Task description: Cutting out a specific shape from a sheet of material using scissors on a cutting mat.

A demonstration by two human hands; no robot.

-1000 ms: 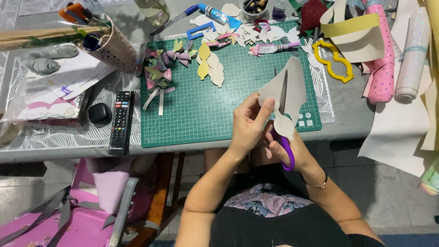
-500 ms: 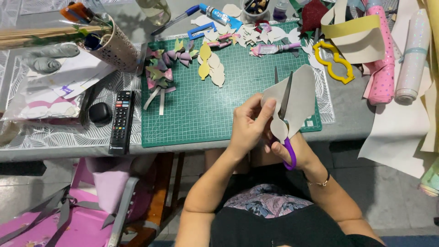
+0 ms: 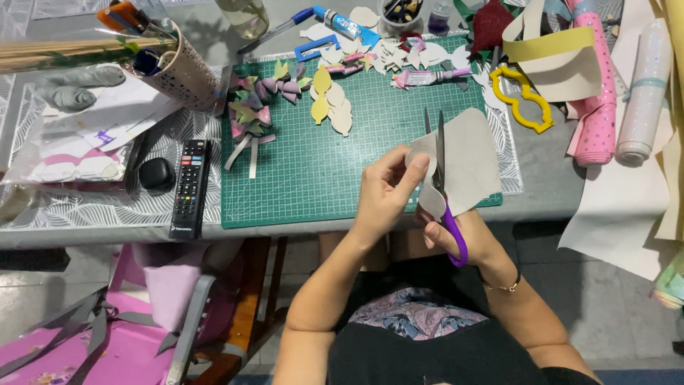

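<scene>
Right, we're cutting here: our right hand [image 3: 463, 239] is closed through the purple-handled scissors [image 3: 443, 192], blades pointing away from us and slicing up into a grey sheet [image 3: 467, 160] held above the near edge of the green cutting mat [image 3: 320, 171]. Our left hand [image 3: 385, 192] pinches the sheet's left edge, thumb and fingertips clamped just beside the blades. To do this well, we judge it best to turn the sheet with the left hand and let the scissors stay steady, taking long bites near the pivot so the curve comes out smooth, and keeping those pinching fingers out of the blade line.

Now the containers. The perforated pale cup [image 3: 182, 71] at the mat's far left corner lies tipped and holds pens or tools, one with an orange cap; exactly what, we cannot tell. A small round pot [image 3: 400, 11] at the far edge holds dark bits too small to identify. A black remote [image 3: 191, 187] lies left of the mat.
</scene>
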